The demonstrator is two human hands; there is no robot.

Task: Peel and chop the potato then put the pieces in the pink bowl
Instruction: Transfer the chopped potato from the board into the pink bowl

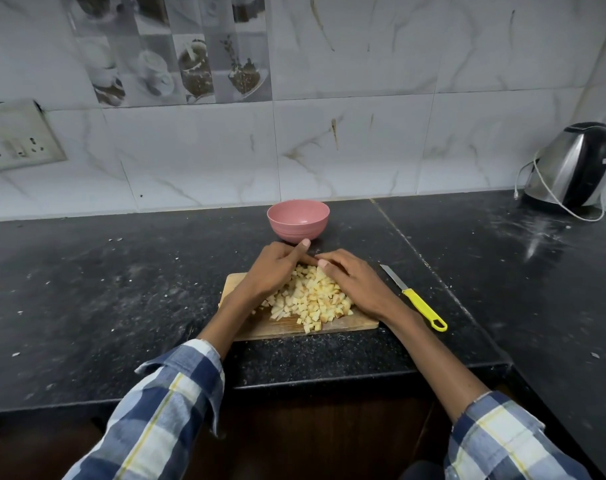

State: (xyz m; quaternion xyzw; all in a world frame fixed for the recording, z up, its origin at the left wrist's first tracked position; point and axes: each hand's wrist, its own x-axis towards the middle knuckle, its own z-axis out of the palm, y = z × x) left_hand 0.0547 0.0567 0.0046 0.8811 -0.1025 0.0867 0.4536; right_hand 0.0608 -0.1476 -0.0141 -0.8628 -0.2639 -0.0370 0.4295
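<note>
1. From my end, the main risk is spillage: the diced potato pieces (308,299) make a loose heap on the wooden chopping board (343,325), and some sit close to its 6 o'clock edge. If I lift too large a scoop, cubes may slip between the palms and scatter over the black countertop (121,289).
2. A second risk is the pink bowl (298,220), at 12 o'clock from the board, just beyond the fingertips. It looks light and, as far as I can see, has nothing in it; a knuckle bump during the carry could push or tip it.
3. The yellow-handled knife (414,297) lies on the counter at 3 o'clock, beside the board and near my right wrist. A careless pull back could catch it.
4. My left hand (273,271) is cupped against the heap's 9 o'clock side, fingers loosely curved and pressing the cubes inward, not clenched round anything.
5. My right hand (353,282) mirrors it at 3 o'clock, fingers nearly straight and resting on the pieces. The fingertips of both hands meet at the far side, corralling the heap.
6. I judge the peeling and chopping done, with only the transfer left.
</note>
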